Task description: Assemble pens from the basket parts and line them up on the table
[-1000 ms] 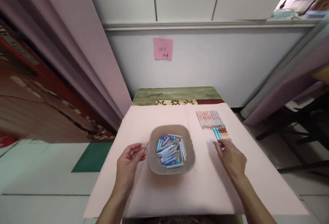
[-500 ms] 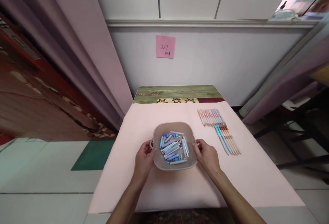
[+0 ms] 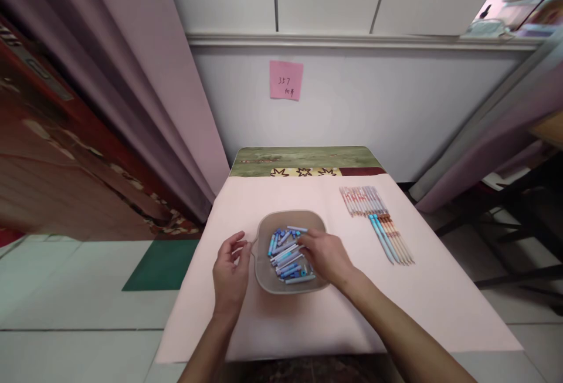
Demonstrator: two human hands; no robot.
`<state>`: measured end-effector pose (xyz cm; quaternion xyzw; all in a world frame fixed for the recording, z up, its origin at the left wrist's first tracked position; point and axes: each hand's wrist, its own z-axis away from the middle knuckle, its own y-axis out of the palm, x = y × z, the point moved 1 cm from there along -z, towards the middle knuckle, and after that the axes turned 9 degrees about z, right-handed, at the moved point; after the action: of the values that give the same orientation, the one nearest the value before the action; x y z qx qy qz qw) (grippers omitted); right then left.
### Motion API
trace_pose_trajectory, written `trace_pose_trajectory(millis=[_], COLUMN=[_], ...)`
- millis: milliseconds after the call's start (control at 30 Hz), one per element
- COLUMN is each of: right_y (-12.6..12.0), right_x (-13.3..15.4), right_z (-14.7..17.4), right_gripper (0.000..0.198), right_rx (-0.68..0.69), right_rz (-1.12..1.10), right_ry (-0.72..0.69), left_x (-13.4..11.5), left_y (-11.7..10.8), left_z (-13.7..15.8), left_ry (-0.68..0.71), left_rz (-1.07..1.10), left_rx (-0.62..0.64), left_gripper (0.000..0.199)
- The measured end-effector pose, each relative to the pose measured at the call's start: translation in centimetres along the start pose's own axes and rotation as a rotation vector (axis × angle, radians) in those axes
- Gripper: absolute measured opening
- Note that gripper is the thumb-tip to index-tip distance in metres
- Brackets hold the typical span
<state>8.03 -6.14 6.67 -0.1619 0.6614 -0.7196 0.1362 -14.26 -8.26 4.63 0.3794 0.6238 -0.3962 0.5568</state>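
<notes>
A grey plastic basin (image 3: 264, 277) with small side handles stands in front of me on the pink-covered table. It holds several blue, lilac and white pen parts (image 3: 285, 257), such as barrels, thin tubes and small caps. My left hand (image 3: 231, 271) is beside the basin's left handle, its fingers loosely bent and apart, the thumb at the handle. Over the right part of the basin reaches my right hand (image 3: 328, 254), fingers spread a little above the pen parts. Its fingertips are close to them; whether they touch I cannot tell.
To the right, a row of assembled pens (image 3: 364, 201) lies on the pink cover (image 3: 422, 312). Below it lie blue pens (image 3: 382, 239) and beige pens (image 3: 399, 242). A pink note (image 3: 285, 80) is stuck on the wall behind. A curtain (image 3: 176, 107) hangs at the left.
My right hand has left the basin's right side and moved left over the pen parts. My left hand has loosened from the left handle. The basin sits slightly further left in view.
</notes>
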Motion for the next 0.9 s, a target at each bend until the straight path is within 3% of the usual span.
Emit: trace_pose_trajectory(millis=[167,300,433,633,767,900], right_y=[1.7,2.4,0.5,-2.4,-1.8,-0.3], right_x=[2.6,2.2,0.3,-2.8,-2.0,0.0], right_z=[-3.8,-4.2,-2.9,-1.2,-1.1,-1.2], right_gripper=[0.019,0.023,0.016,0.029,0.024,0.019], right_rx=[0.139,0.175,0.165,0.075,0.108,0.166], right_rz=[0.061,0.083,0.089,0.104,0.100,0.089], right_ry=[-0.142,-0.145,-0.052,0.166,0.137,0.024], left_x=[-1.2,-1.4,-1.7,-1.8,-2.3,-2.5], left_y=[0.3,-0.2,-0.3,0.6,1.4,3.6], left_z=[-0.1,-0.3,-0.9,-1.6,-1.8,-1.6], left_ry=[0.059,0.059,0.074,0.196,0.330,0.369], left_rz=[-0.023,-0.065,-0.134,-0.209,-0.441,-0.925], left_rx=[0.053,0.065,0.090,0.159,0.303,0.618], left_gripper=[0.032,0.030,0.028,0.022,0.011,0.017])
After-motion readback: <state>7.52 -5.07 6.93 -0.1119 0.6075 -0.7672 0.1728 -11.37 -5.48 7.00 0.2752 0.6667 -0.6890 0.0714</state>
